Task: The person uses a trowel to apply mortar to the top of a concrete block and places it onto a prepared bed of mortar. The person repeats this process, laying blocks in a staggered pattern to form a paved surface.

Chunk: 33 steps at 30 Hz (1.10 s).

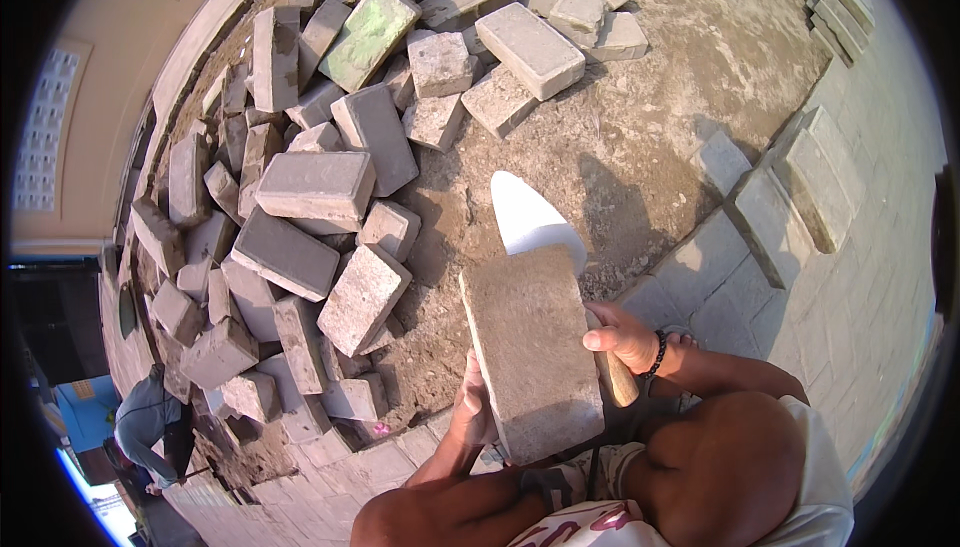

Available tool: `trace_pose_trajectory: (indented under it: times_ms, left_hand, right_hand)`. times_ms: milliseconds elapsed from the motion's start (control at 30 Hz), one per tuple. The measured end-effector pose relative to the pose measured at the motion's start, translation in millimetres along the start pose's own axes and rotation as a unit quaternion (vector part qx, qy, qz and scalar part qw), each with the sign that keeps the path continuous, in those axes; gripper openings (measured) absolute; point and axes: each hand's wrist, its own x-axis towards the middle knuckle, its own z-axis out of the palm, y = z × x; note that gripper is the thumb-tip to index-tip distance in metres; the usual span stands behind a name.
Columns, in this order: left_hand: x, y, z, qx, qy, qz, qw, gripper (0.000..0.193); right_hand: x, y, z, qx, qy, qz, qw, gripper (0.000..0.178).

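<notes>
A grey-brown paving block (530,357) is held up before my knees, its broad face toward me. My left hand (474,409) is closed around its left edge, with the fingers hidden behind it. At the block's right edge, my right hand (624,337) grips a trowel by its wooden handle (620,379). Beyond the block's far end shows the trowel's bright blade (530,215); the middle of the trowel is hidden by the block. My right thumb lies close to the block's edge, and a dark beaded bracelet circles that wrist.
Loose paving blocks (318,187) lie in a heap at the left and far side, one with green on it (370,37). Bare sandy soil (640,137) spreads ahead. Laid paving (880,217) borders it at right, with loose blocks (818,182) along its edge. Another person (148,427) bends at far left.
</notes>
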Motion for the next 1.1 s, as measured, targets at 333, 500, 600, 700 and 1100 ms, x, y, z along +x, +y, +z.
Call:
trace_pose_trajectory:
  times_ms: [333,500,600,700,1100]
  left_hand:
    - [5,-12,-74,-0.02,-0.051,-0.102,0.993,0.096]
    - [3,25,-29,0.121,-0.046,-0.064,0.99,0.1]
    - [6,33,-21,0.198,-0.041,0.014,0.979,0.117]
    - [7,34,-26,0.28,-0.032,0.048,0.958,0.123]
    - [10,31,-15,0.205,-0.006,0.019,0.978,0.115]
  right_hand:
    - [11,-35,9,-0.183,-0.12,0.071,0.973,0.071]
    - [13,-47,-9,-0.503,0.064,-0.003,0.862,0.032]
    - [-9,-69,-2,-0.42,0.096,-0.038,0.902,0.025]
    - [-31,-85,3,-0.659,0.011,-0.203,0.724,0.025]
    - [-12,-71,-44,-0.78,0.085,-0.004,0.621,0.03]
